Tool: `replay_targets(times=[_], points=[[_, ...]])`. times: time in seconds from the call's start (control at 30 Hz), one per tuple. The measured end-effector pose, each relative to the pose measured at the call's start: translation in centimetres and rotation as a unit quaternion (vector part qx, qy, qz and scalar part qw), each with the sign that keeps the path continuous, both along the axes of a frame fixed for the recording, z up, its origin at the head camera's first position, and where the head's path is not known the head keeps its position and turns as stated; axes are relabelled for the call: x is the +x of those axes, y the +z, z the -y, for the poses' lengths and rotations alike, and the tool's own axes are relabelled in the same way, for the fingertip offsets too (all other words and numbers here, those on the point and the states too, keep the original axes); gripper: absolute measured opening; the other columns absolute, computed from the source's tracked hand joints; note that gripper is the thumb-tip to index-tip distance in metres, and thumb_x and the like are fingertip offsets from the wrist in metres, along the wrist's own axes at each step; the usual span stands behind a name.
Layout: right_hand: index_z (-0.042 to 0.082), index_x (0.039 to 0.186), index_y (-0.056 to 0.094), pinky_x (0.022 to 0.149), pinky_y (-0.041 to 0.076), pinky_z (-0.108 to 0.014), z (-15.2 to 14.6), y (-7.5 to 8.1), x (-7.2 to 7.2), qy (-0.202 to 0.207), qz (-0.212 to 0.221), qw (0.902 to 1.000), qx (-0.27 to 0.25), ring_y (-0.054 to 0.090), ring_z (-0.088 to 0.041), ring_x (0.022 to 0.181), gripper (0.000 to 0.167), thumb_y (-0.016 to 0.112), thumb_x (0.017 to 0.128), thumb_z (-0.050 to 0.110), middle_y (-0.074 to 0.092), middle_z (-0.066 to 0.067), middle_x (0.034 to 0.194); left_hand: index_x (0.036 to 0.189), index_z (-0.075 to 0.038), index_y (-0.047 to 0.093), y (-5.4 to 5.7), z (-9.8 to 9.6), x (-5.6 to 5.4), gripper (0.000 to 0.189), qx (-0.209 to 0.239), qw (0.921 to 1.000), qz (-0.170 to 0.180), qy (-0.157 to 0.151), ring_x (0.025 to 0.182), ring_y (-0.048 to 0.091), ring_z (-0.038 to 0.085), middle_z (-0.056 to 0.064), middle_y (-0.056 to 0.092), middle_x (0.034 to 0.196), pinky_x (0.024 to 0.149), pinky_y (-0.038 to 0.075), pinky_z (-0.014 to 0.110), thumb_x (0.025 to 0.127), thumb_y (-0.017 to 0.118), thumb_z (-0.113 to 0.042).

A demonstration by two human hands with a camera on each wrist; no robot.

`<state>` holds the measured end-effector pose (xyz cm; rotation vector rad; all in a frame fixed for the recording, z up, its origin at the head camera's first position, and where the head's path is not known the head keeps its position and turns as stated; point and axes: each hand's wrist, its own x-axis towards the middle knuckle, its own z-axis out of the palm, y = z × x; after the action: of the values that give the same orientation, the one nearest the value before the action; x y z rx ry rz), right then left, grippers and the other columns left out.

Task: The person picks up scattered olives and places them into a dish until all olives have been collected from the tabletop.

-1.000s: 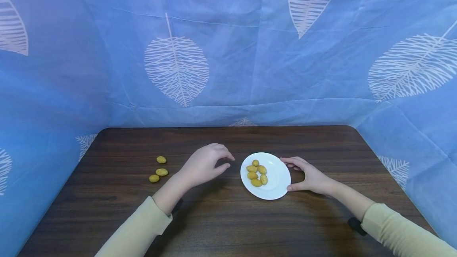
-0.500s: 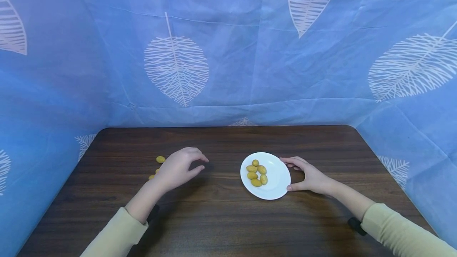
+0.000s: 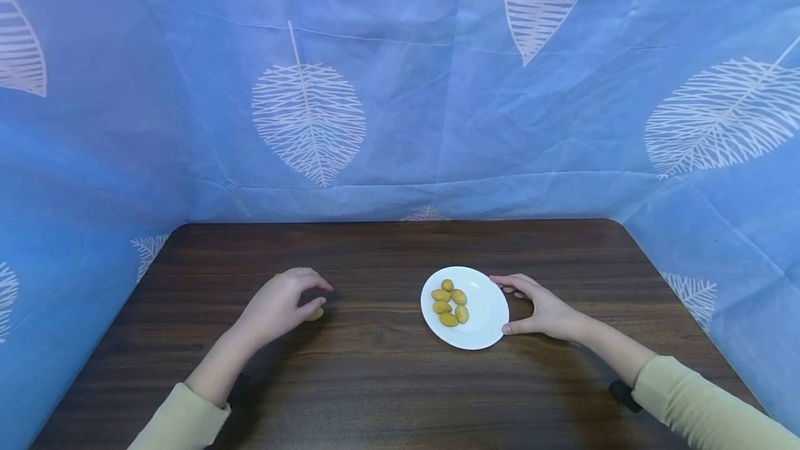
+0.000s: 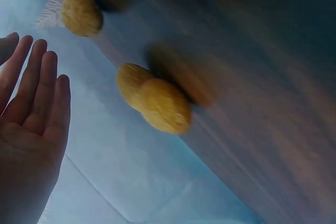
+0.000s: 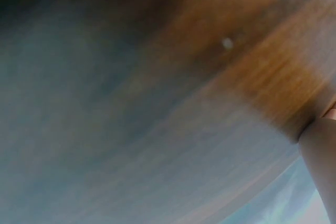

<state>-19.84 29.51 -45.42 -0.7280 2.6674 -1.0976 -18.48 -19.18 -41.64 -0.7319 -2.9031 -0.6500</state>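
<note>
My left hand (image 3: 278, 304) hovers low over the left of the table, thumb and forefinger apart, nothing between them. In the left wrist view its fingers (image 4: 47, 90) are fairly straight. A small yellow oval fruit (image 3: 315, 315) shows just beneath the thumb; another peeks out behind the back of the hand. That wrist view has three such fruits: one alone (image 4: 82, 14), and a pair with the nearer fruit (image 4: 165, 106) overlapping the other. My right hand (image 3: 544, 307) holds the rim of a white plate (image 3: 487, 304), thumb in front and fingers behind.
Several yellow oval fruits (image 3: 448, 319) lie together on the plate's left half. The dark wooden table (image 3: 387, 394) ends at a blue leaf-patterned cloth (image 3: 400, 123) behind and at both sides. The right wrist view is mostly blurred.
My left hand has moved left from beside the plate to the loose fruits, mostly covering them. One fruit now shows farther right, under the thumb. The right hand and plate stay put.
</note>
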Motion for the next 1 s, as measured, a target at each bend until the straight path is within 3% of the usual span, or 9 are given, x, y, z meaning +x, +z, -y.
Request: replay_targets(times=[0.5, 0.8, 1.0], points=[[0.002, 0.153, 0.052, 0.104, 0.050, -0.024, 0.0, 0.2, 0.1, 0.001, 0.011, 0.9999, -0.008, 0.052, -0.008, 0.123, 0.086, 0.094, 0.081, 0.022, 0.058, -0.017, 0.144, 0.111, -0.014, 0.080, -1.0, 1.7, 0.3, 0.020, -0.021, 0.9981, 0.055, 0.017, 0.108, 0.074, 0.026, 0.003, 0.078, 0.113, 0.095, 0.062, 0.049, 0.092, 0.083, -0.010], [0.003, 0.153, 0.053, 0.106, 0.050, -0.025, 0.0, 0.1, 0.0, 0.001, 0.009, 0.9999, -0.006, 0.054, -0.014, 0.124, 0.086, 0.095, 0.081, 0.023, 0.058, -0.016, 0.144, 0.111, -0.015, 0.080, -1.3, 1.9, 0.3, 0.022, -0.021, 0.9973, 0.068, 0.014, 0.108, 0.073, 0.025, 0.002, 0.078, 0.115, 0.095, 0.061, 0.049, 0.090, 0.084, -0.008], [0.003, 0.153, 0.052, 0.105, 0.050, -0.025, -0.1, 0.1, 0.0, 0.003, 0.009, 0.9999, -0.007, 0.053, -0.011, 0.124, 0.086, 0.095, 0.081, 0.022, 0.058, -0.016, 0.144, 0.111, -0.014, 0.080, -1.3, 1.9, 0.3, 0.022, -0.030, 0.9968, 0.073, 0.013, 0.108, 0.074, 0.025, 0.004, 0.078, 0.115, 0.095, 0.061, 0.050, 0.090, 0.084, -0.009]])
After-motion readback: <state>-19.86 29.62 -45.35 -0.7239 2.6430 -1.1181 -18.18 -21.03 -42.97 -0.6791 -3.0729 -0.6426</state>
